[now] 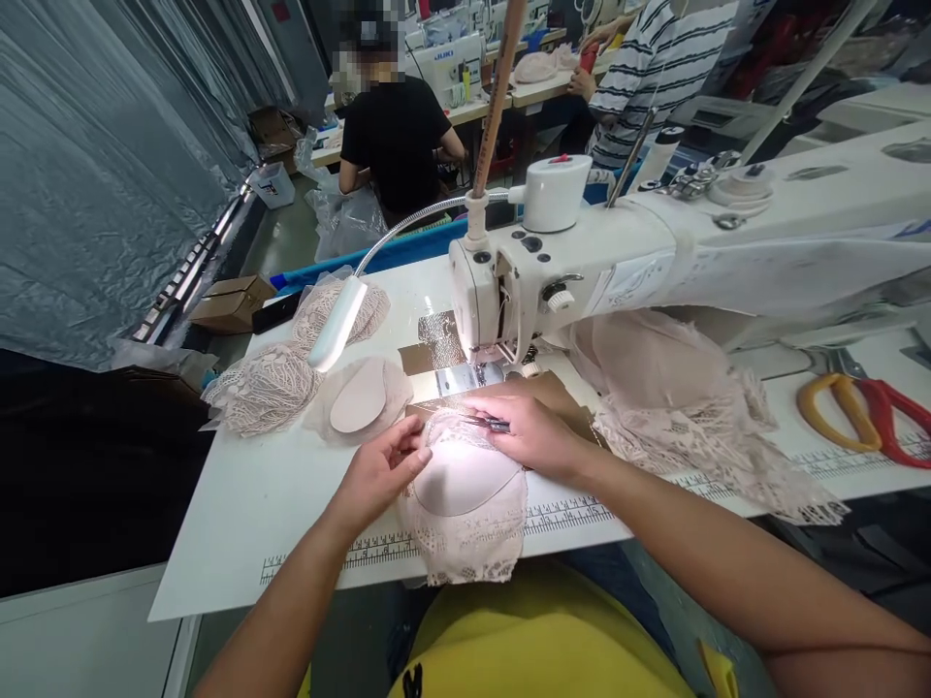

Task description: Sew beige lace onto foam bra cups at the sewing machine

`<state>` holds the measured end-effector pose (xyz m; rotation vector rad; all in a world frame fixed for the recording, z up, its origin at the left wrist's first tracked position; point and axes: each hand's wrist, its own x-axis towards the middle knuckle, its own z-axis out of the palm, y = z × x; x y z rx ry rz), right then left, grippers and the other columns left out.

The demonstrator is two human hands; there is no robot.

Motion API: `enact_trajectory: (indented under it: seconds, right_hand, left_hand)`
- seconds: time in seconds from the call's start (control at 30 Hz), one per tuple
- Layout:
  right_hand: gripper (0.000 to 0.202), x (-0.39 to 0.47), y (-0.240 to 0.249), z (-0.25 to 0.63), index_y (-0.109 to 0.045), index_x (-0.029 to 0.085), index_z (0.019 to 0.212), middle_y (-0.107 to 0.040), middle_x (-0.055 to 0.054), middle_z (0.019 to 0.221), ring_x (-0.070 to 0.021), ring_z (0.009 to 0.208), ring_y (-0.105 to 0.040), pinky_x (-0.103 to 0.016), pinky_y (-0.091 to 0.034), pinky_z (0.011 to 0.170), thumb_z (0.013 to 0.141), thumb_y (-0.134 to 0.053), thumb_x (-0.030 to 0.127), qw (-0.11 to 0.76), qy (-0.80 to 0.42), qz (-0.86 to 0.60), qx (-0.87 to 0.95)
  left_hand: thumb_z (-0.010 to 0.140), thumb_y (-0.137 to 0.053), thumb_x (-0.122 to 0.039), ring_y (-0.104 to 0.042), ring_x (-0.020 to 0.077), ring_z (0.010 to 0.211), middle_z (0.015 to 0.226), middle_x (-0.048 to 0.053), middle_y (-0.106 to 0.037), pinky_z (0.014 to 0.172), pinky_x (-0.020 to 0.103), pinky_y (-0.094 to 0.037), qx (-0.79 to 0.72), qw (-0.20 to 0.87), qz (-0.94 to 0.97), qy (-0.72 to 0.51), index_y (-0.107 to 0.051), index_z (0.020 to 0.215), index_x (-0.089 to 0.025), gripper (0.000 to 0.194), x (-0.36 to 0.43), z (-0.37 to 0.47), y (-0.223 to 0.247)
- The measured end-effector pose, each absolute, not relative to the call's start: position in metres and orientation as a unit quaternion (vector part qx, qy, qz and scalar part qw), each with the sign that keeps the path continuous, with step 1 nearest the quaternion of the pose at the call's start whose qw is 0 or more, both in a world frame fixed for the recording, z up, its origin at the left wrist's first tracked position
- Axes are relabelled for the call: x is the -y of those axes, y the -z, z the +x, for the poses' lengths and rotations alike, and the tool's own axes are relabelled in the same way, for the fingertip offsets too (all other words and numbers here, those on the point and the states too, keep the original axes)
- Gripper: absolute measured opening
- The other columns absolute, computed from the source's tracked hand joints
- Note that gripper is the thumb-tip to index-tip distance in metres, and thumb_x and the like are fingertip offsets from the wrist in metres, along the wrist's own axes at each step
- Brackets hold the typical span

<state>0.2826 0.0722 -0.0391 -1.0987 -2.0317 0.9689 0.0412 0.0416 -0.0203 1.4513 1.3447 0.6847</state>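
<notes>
Right hand (534,433): closed around small dark-handled snips (495,424), blades pointing left over the upper edge of a pale pink lace-trimmed cup (465,480). Left hand (374,475): narrowly open, thumb and fingers slightly apart, at the cup's upper left edge. The cup lies at the front of the white table (240,504), below the needle area of a white sewing machine (574,271), its lace hem hanging over the table edge.

Writing: "JUKI" in blue reads clearly on a background machine (455,73). A paper sheet (632,281) on the near machine's arm bears handwriting, too faint to read. A numbered ruler strip (567,514) runs along the front of the table and passes under the cup.

Left of the needle area: a smooth oval pad (359,399) on sheer fabric, with two lace piles (269,388) (341,308) beside it. A lamp head (338,325) on a flexible neck hangs over that side. Right: a heap of pink lace fabric (669,388), then scissors with orange and red handles (865,417).

Beyond the table: a person in a black top (397,145), seated, and a person in a striped shirt (640,87). A cardboard box (233,303) sits at the left.
</notes>
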Motion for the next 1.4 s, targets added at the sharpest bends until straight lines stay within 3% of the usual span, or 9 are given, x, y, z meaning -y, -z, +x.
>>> enact_trajectory:
  seconds: [0.1, 0.23, 0.33, 0.47, 0.6, 0.87, 1.17, 1.27, 1.4]
  right_hand:
    - [0.041, -0.07, 0.04, 0.282, -0.059, 0.019, 0.124, -0.065, -0.007, 0.12, -0.0213, 0.111, -0.06, -0.038, -0.048, 0.096, 0.083, -0.056, 0.021, 0.341, -0.422, -0.394, 0.742]
    - [0.038, -0.068, 0.038, 0.283, -0.06, 0.019, 0.122, -0.066, -0.008, 0.119, -0.0222, 0.108, -0.061, -0.041, -0.05, 0.095, 0.086, -0.057, 0.028, 0.348, -0.433, -0.394, 0.733]
    - [0.037, -0.069, 0.037, 0.286, -0.06, 0.02, 0.122, -0.066, -0.008, 0.118, -0.0224, 0.107, -0.062, -0.041, -0.051, 0.093, 0.087, -0.056, 0.03, 0.344, -0.427, -0.395, 0.738]
    - [0.041, -0.072, 0.037, 0.292, -0.059, 0.018, 0.125, -0.063, -0.009, 0.124, -0.0243, 0.114, -0.058, -0.042, -0.047, 0.097, 0.09, -0.053, 0.039, 0.338, -0.421, -0.376, 0.753]
    - [0.036, -0.073, 0.033, 0.296, -0.064, 0.02, 0.118, -0.066, -0.007, 0.119, -0.0228, 0.113, -0.059, -0.041, -0.045, 0.098, 0.092, -0.048, 0.039, 0.319, -0.402, -0.37, 0.775]
    - [0.025, -0.07, 0.026, 0.293, -0.067, 0.021, 0.107, -0.071, -0.002, 0.097, -0.0175, 0.087, -0.064, -0.03, -0.049, 0.076, 0.088, -0.054, 0.033, 0.258, -0.45, -0.392, 0.76]
    - [0.019, -0.069, 0.028, 0.285, -0.069, 0.02, 0.093, -0.07, -0.002, 0.088, -0.016, 0.082, -0.063, -0.028, -0.048, 0.073, 0.089, -0.054, 0.031, 0.305, -0.445, -0.406, 0.738]
    - [0.019, -0.071, 0.032, 0.289, -0.066, 0.019, 0.096, -0.07, -0.004, 0.095, -0.0173, 0.088, -0.064, -0.029, -0.049, 0.077, 0.088, -0.055, 0.031, 0.354, -0.414, -0.427, 0.722]
    - [0.03, -0.069, 0.034, 0.294, -0.061, 0.018, 0.108, -0.067, -0.006, 0.101, -0.019, 0.091, -0.063, -0.03, -0.049, 0.078, 0.083, -0.062, 0.035, 0.382, -0.336, -0.427, 0.748]
  left_hand:
    - [0.074, -0.072, -0.045, -0.064, 0.0189, 0.081, 0.103, 0.012, -0.068, 0.066, 0.028, -0.05, -0.527, 0.634, 0.509, -0.248, -0.052, 0.131, -0.012, 0.069, -0.054, 0.047, 0.022]
    - [0.071, -0.076, -0.039, -0.064, 0.0204, 0.086, 0.097, 0.011, -0.07, 0.073, 0.028, -0.05, -0.434, 0.722, 0.484, -0.237, -0.068, 0.111, -0.012, 0.049, -0.063, 0.069, 0.02]
    - [0.073, -0.074, -0.04, -0.065, 0.0221, 0.086, 0.091, 0.011, -0.072, 0.078, 0.031, -0.05, -0.431, 0.715, 0.48, -0.27, -0.072, 0.096, -0.011, 0.037, -0.064, 0.082, 0.022]
    - [0.076, -0.071, -0.041, -0.064, 0.0185, 0.079, 0.083, 0.007, -0.072, 0.073, 0.028, -0.05, -0.452, 0.655, 0.521, -0.307, -0.072, 0.085, -0.012, 0.03, -0.064, 0.086, 0.028]
    - [0.076, -0.07, -0.04, -0.062, 0.0165, 0.072, 0.077, 0.006, -0.07, 0.067, 0.026, -0.048, -0.467, 0.623, 0.546, -0.309, -0.072, 0.082, -0.012, 0.029, -0.063, 0.085, 0.032]
    - [0.07, -0.074, -0.043, -0.065, 0.0196, 0.076, 0.082, 0.007, -0.072, 0.07, 0.028, -0.05, -0.465, 0.644, 0.527, -0.303, -0.073, 0.084, -0.012, 0.033, -0.065, 0.082, 0.036]
    - [0.074, -0.071, -0.042, -0.06, 0.0149, 0.068, 0.074, 0.005, -0.068, 0.063, 0.024, -0.047, -0.473, 0.617, 0.557, -0.291, -0.071, 0.081, -0.012, 0.031, -0.066, 0.082, 0.036]
    - [0.078, -0.065, -0.045, -0.058, 0.0147, 0.064, 0.07, 0.004, -0.066, 0.06, 0.024, -0.045, -0.469, 0.557, 0.639, -0.249, -0.071, 0.081, -0.014, 0.032, -0.062, 0.075, 0.022]
    - [0.082, -0.06, -0.043, -0.06, 0.0174, 0.067, 0.072, 0.004, -0.067, 0.061, 0.027, -0.047, -0.533, 0.314, 0.756, -0.215, -0.073, 0.082, -0.017, 0.029, -0.066, 0.055, -0.005]
